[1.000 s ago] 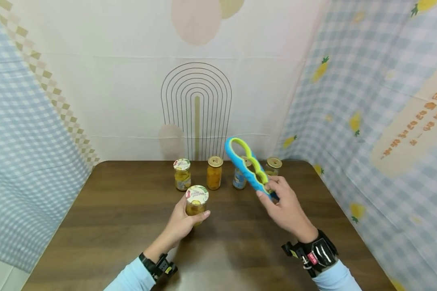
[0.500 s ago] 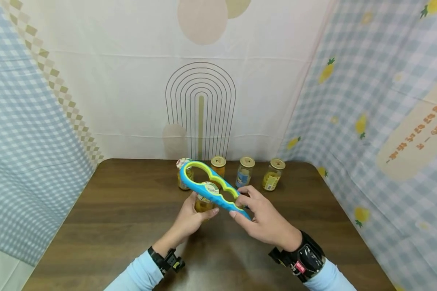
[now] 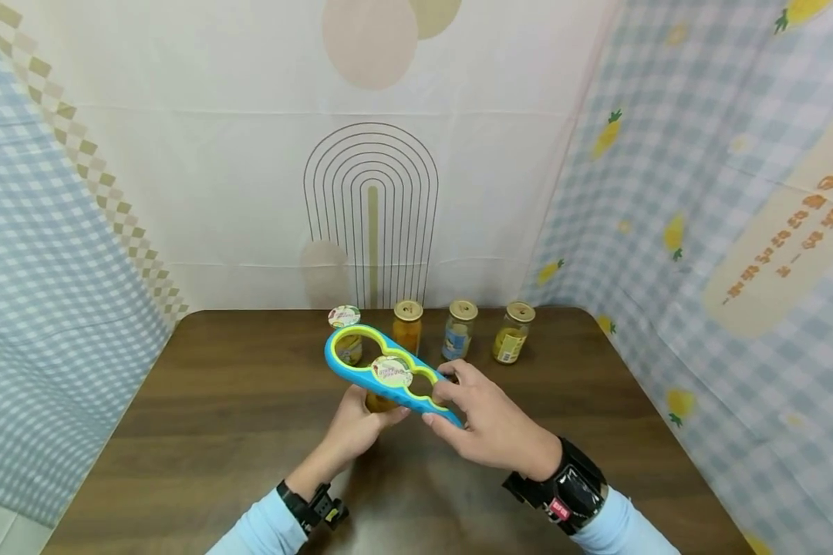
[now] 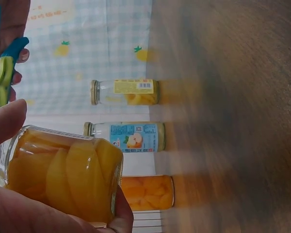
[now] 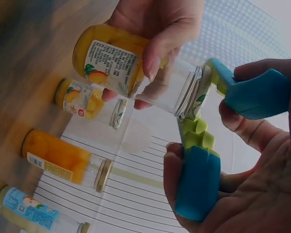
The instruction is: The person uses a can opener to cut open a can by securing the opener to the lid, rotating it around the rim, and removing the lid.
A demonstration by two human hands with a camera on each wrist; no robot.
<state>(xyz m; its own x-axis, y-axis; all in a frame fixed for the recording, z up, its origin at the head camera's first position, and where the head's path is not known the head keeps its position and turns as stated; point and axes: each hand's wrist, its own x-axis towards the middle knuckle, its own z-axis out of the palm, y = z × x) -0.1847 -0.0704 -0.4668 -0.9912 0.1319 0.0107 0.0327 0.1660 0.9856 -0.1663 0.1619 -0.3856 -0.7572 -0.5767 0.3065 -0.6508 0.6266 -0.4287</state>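
Left hand (image 3: pixel 354 424) has its fingers wrapped round the held jar (image 5: pixel 111 60), which looks off the table (image 3: pixel 215 462) and tilted. Right hand (image 3: pixel 489 420), at the held jar's right, grips the opener (image 3: pixel 361 375), thumb on one handle, fingers on the other, handles apart. Lid (image 3: pixel 392 371) on top of the held jar shows through the opener's middle gap; can't tell if the teeth bite. Standing behind the held jar: white-lidded jar (image 3: pixel 345 317) back left, orange jar (image 3: pixel 407 337) slightly right, blue-label jar (image 3: pixel 456 339) further right, yellow-label jar (image 3: pixel 510 343) rightmost. Risks: loose squeeze or skewed seating, teeth skid off the lid; smooth glass, jar spins in the left hand; held jar apparently unsupported below, a slip means a drop.
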